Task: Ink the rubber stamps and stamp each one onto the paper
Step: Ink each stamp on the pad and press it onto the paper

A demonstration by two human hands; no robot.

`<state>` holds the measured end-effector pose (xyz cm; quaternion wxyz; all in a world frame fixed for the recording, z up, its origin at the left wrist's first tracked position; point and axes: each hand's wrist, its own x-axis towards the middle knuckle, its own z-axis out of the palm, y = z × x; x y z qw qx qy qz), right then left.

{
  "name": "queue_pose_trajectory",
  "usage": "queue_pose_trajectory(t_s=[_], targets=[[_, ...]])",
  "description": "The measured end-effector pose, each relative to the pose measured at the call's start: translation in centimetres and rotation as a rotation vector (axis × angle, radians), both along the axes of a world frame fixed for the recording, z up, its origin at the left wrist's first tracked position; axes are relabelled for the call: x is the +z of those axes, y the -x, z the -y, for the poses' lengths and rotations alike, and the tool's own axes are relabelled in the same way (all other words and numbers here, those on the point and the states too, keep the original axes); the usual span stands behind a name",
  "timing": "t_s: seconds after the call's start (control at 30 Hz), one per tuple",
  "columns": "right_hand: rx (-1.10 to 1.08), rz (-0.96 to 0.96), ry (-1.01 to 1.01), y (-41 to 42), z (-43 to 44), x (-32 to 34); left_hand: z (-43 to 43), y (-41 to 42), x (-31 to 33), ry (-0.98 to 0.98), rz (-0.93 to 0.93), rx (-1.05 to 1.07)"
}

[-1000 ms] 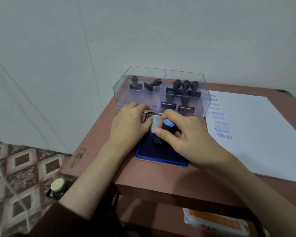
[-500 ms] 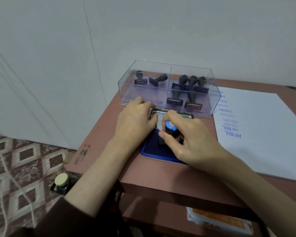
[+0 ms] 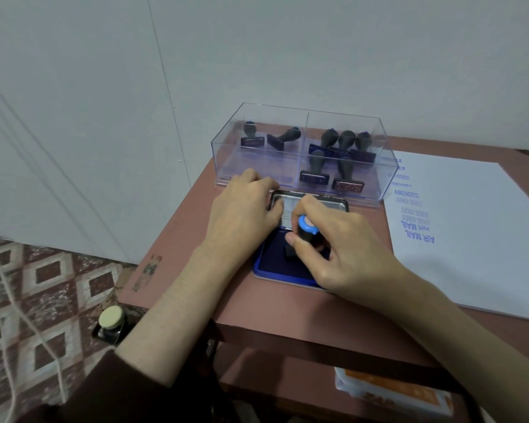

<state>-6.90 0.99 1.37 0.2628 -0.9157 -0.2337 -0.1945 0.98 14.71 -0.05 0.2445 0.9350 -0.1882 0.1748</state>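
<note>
My right hand (image 3: 339,242) grips a black stamp with a blue-capped handle (image 3: 306,228), its base down on the blue ink pad (image 3: 275,261). The pad's open metal lid (image 3: 333,203) lies behind it. My left hand (image 3: 242,209) rests on the pad's left side, fingers by the lid. A clear two-compartment box (image 3: 303,148) behind holds several dark stamps. White paper (image 3: 471,239) on the right carries blue prints, among them AIR MAIL (image 3: 419,235) and AMENDED.
The brown table (image 3: 190,270) ends just in front of the pad and at its left edge. A small ink bottle with a cream cap (image 3: 110,323) stands on the patterned floor. An orange-and-white packet (image 3: 391,389) lies on the lower shelf.
Both hands stay on the pad and stamp; my right hand has tilted the stamp slightly while pressing. The camera view has shifted a little.
</note>
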Motion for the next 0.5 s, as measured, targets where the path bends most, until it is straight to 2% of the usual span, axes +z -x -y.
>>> queue_pose_trajectory(t_s=[0.5], targets=[[0.063,-0.077,-0.047,-0.27,0.22,0.31,-0.05,0.06,0.17,-0.002,0.0,-0.002]])
